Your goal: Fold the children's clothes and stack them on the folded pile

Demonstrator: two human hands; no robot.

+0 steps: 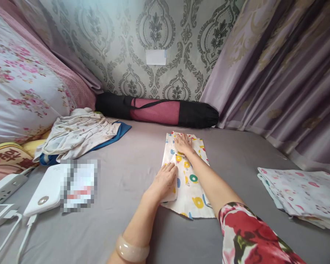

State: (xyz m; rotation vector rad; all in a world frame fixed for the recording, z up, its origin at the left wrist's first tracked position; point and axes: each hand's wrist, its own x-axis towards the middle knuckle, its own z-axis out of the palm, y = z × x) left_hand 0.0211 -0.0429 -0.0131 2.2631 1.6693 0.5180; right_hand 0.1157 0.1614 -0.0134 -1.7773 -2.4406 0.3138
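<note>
A small white garment printed with coloured rings lies partly folded on the grey bed sheet. My left hand rests flat on its near left edge, fingers stretched out. My right hand lies flat on the garment's far end, fingers spread, the arm reaching across the cloth. Neither hand grips anything. A pale bangle sits on my left wrist.
A pile of loose clothes lies at the left by a floral pillow. A black and pink rolled mat bag runs along the wall. Folded floral cloths sit at the right. A white power bank and power strip lie near left.
</note>
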